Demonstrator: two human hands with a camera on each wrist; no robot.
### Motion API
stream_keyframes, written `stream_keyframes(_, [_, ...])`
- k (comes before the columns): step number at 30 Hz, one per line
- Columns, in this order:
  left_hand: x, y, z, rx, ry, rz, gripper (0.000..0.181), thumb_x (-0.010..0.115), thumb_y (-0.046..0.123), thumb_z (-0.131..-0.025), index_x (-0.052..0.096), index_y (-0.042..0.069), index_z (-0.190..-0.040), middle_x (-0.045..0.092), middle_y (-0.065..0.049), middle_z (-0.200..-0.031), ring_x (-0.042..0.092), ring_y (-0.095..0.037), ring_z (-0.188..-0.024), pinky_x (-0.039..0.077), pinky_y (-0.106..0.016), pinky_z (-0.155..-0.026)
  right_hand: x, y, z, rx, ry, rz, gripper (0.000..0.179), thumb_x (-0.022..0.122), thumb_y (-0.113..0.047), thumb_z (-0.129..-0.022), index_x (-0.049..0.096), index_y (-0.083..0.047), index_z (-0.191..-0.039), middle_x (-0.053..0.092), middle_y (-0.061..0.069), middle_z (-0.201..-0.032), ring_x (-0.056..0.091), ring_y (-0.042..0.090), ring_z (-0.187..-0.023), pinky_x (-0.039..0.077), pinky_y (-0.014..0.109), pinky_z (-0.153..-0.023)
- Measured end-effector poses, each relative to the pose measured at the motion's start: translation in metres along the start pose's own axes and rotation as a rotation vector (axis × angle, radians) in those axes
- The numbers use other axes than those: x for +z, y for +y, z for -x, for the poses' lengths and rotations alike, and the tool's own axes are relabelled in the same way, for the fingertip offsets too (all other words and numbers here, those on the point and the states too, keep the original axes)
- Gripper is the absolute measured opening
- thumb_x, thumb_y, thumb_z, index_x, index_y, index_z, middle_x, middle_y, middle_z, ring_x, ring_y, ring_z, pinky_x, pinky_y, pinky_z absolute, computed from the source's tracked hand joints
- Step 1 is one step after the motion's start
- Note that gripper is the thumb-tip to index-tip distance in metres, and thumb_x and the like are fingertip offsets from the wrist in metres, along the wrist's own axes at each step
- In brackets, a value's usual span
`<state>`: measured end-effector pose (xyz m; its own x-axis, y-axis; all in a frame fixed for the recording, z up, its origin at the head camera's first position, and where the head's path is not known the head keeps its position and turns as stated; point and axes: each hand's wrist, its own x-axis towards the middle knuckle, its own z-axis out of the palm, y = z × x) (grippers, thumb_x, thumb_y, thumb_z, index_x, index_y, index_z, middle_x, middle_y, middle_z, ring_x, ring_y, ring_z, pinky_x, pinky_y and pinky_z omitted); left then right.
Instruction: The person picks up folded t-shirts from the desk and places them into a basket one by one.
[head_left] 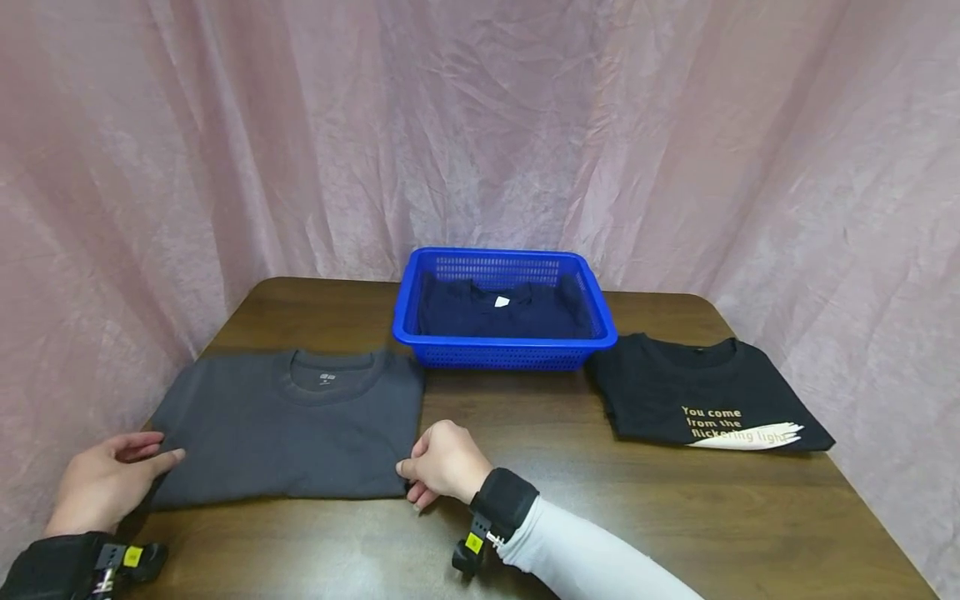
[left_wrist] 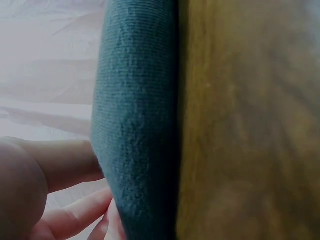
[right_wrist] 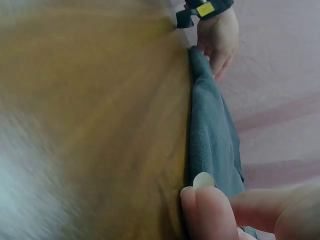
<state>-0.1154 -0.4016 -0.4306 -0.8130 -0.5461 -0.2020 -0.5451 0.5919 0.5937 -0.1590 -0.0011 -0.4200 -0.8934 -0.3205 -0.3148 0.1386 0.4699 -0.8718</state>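
A dark grey T-shirt (head_left: 300,442), folded into a wide rectangle with its collar at the far side, lies on the left part of the table. My left hand (head_left: 108,483) is at its left edge, the thumb over the cloth; in the left wrist view the fingers (left_wrist: 75,215) go partly out of sight behind the fabric. At the near right corner, my right hand (head_left: 447,462) pinches the shirt between thumb and fingers. The right wrist view shows the thick folded near edge of the grey T-shirt (right_wrist: 207,125) running between both hands.
A blue plastic basket (head_left: 510,354) stands at the table's back middle, with a folded navy T-shirt (head_left: 487,321) inside. To its right lies a folded black T-shirt (head_left: 675,379) with printed lettering, reaching the table's right edge. Pink curtains (head_left: 480,125) hang around the wooden table (head_left: 570,492).
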Motion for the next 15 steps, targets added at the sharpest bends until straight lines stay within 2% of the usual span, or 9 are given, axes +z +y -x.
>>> stream_keyframes(6, [-0.006, -0.004, 0.008, 0.016, -0.06, -0.03, 0.068, 0.068, 0.031, -0.109, 0.044, -0.015, -0.154, 0.048, -0.044, -0.149, 0.051, -0.063, -0.131, 0.052, -0.068, -0.099, 0.002, 0.003, 0.01, -0.007, -0.006, -0.02, 0.025, 0.083, -0.004, -0.095, 0.061, -0.007, -0.084, 0.072, 0.012, -0.057, 0.072, 0.016, -0.046, 0.062, 0.031, -0.049])
stream_keyframes(15, [-0.006, -0.016, 0.011, -0.007, -0.084, -0.011, 0.075, 0.07, 0.035, -0.107, 0.041, -0.014, -0.156, 0.048, -0.042, -0.153, 0.051, -0.063, -0.133, 0.052, -0.069, -0.1, 0.004, 0.008, 0.021, -0.022, -0.004, -0.011, 0.025, 0.084, -0.006, -0.095, 0.063, -0.008, -0.082, 0.071, 0.01, -0.056, 0.073, 0.017, -0.047, 0.062, 0.03, -0.049])
